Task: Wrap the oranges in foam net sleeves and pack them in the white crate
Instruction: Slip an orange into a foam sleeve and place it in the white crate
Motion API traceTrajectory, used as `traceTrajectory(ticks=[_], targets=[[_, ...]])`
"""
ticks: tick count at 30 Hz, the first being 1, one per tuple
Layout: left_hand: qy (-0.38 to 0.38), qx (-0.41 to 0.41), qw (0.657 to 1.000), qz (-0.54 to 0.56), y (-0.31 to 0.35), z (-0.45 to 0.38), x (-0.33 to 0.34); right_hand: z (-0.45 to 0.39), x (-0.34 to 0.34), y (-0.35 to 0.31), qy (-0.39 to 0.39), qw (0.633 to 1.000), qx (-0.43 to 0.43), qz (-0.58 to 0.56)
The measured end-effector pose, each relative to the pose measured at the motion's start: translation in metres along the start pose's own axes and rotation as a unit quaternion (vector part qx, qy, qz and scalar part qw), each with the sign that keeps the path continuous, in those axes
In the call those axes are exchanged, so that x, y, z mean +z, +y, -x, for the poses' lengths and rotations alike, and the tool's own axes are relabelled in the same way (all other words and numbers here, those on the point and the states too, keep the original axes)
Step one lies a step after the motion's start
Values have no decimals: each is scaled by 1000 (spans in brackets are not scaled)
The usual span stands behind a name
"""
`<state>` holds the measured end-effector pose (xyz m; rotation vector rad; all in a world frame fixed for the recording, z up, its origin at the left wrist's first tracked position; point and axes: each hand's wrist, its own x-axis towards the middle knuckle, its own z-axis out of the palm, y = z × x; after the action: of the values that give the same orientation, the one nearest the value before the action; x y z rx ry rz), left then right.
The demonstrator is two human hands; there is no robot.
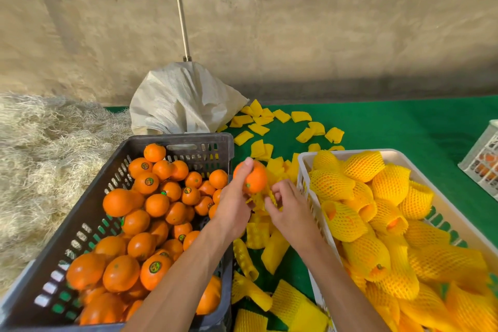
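**Orange held over a foam sleeve, between two crates**

My left hand [234,198] grips a bare orange [256,176], fingers curled over its top and left side, and holds it above the gap between the two crates. My right hand [287,203] is just beside it, with fingers bent and pinching a yellow foam sleeve [260,201] directly under the orange; I cannot tell whether sleeve and fruit touch. To the left stands the dark crate [172,140], heaped with unwrapped oranges [145,221], several carrying round stickers. To the right stands the white crate [303,170], filled with wrapped oranges [363,166] in yellow netting, which lie tilted in various directions. Loose sleeves [272,250] lie flat on the green cloth [390,121] between the crates and beyond them. A pale woven sack [183,100] sits behind the dark crate, straw [51,143] is piled at far left, and part of another light crate [482,162] shows at the right edge.
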<state>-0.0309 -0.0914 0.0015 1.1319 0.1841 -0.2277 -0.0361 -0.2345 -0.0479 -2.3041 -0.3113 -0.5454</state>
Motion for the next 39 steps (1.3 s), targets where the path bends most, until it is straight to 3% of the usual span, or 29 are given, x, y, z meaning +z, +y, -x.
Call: traceTrajectory(ticks=[2, 6, 10, 14, 17, 23, 27, 32, 36, 39], targets=[[-35, -22, 998, 51, 3, -3, -3, 2, 7, -3, -9, 1000, 0, 22], [-53, -17, 998, 26, -1, -3, -2, 5, 13, -2, -31, 997, 55, 33], [-23, -10, 999, -32, -5, -6, -1, 5, 8, -2, -21, 981, 129, -145], [6, 18, 994, -104, -10, -3, 3, -3, 2, -2, 38, 923, 210, -321], [38, 50, 984, -169, -14, -3, 7, -5, 2, 1, 62, 905, 241, -344], [41, 164, 937, -307, -24, -3, 8, -7, -10, 6, 138, 930, 187, -285], [59, 185, 918, -346, -29, -1, 11, 0, -18, -2, 140, 949, 104, -261], [26, 111, 952, -282, -25, 2, 9, -1, -20, -9, 158, 950, 47, -265], [-35, -8, 986, -164, -23, -6, 5, -3, -17, -1, 137, 945, 100, -280], [-46, -22, 990, -130, -22, -9, 3, -5, -19, 7, 108, 946, 134, -276]])
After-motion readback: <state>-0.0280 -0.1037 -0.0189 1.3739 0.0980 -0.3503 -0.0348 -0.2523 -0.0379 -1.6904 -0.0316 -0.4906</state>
